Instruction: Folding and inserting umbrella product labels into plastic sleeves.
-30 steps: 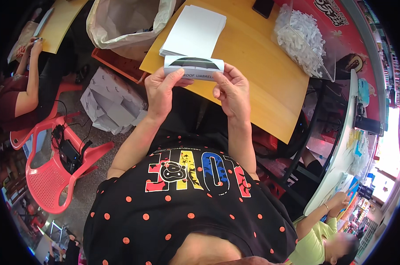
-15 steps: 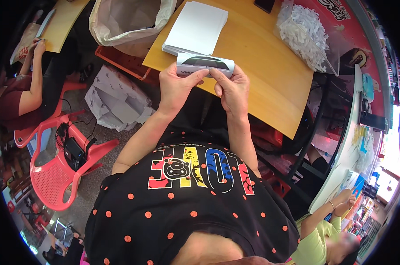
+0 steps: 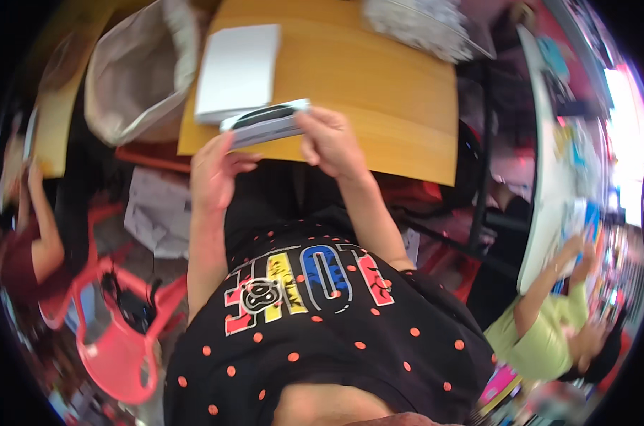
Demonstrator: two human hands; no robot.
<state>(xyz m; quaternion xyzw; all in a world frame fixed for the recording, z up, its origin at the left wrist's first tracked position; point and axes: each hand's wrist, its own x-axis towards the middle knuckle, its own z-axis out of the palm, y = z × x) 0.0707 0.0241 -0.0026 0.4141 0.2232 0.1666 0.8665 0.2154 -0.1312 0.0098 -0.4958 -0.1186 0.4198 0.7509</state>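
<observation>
Above the near edge of the wooden table [image 3: 364, 85] I hold a folded printed card [image 3: 268, 130], white and grey with a black arched shape on it. Its left end is gripped by my left hand [image 3: 214, 170], thumb and fingers closed on it. My right hand [image 3: 332, 142] pinches the other end, so the card tilts up toward the right. Just beyond the card, a stack of white sheets [image 3: 238, 67] lies on the table's left side, partly covered by the card's far edge.
A large pale sack [image 3: 119, 89] stands left of the table, with a crumpled white bag [image 3: 158, 213] below. A bin of white pieces [image 3: 421, 28] sits at the far right. A pink chair [image 3: 116, 358] is at lower left. Co-workers sit left and right, one in a yellow-green top [image 3: 549, 337].
The view has swung, so the table and stack appear further left. My hands have shifted left with the card, which has gone from nearly level to tilted, right end higher.
</observation>
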